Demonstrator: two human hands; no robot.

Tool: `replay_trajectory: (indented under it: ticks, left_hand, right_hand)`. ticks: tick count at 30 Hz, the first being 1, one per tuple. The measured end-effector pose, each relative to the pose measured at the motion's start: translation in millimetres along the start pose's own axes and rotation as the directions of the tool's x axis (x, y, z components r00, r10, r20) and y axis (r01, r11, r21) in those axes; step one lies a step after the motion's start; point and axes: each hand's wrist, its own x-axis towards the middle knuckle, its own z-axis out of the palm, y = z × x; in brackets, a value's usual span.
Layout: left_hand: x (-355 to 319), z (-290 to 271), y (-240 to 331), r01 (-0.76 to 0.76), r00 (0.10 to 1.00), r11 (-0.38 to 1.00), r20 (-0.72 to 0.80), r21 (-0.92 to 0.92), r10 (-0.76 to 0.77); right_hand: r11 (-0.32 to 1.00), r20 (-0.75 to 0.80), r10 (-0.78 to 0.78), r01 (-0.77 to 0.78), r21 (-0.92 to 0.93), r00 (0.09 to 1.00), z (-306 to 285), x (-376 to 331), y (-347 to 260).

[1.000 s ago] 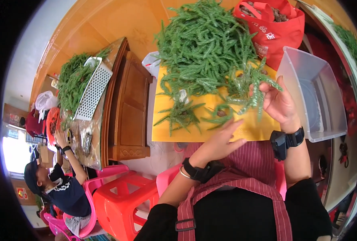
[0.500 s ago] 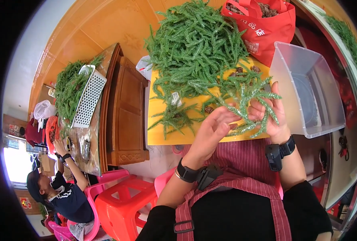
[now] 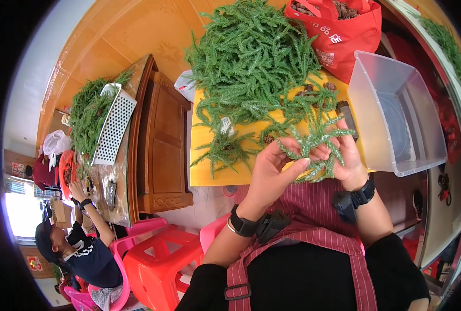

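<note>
An artificial pine sprig with several green, pale-tipped needle branches is held up over the near edge of the yellow tabletop. My right hand grips it from the right, its fingers partly hidden behind the needles. From the left, my left hand pinches the same sprig between thumb and fingers. Left of my hands lies another spread-out sprig. A small pine cone rests just beyond my left fingers. Behind everything rises a big heap of green pine sprigs.
A red bag of pine cones stands at the back right. Beside it is a translucent plastic bin. On the left, a wooden cabinet and a red stool flank the table; a person sits at another greenery-covered table.
My left hand has moved right and closed its fingers on the sprig, having been loosely open beside it. The sprig and my right hand have shifted slightly left.
</note>
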Motion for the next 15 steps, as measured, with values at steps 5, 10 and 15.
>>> replay_trajectory:
  ticks: [5,10,15]
  left_hand:
    - [-0.9,2.3,1.0,-0.009,0.998,1.000,0.059,-0.002,0.009]
    - [-4.4,11.7,11.7,0.007,0.999,1.000,0.048,0.005,-0.007]
    - [-3.1,7.9,1.8,-0.208,0.978,0.943,0.063,0.260,0.199]
  right_hand:
    - [0.998,-0.037,-0.059,0.058,-0.026,0.998,-12.9,1.8,8.6]
    - [0.998,-0.071,-0.027,0.023,-0.056,0.997,-9.6,4.8,8.7]
    - [0.979,-0.031,-0.113,0.106,-0.172,0.993,-16.0,8.5,11.1]
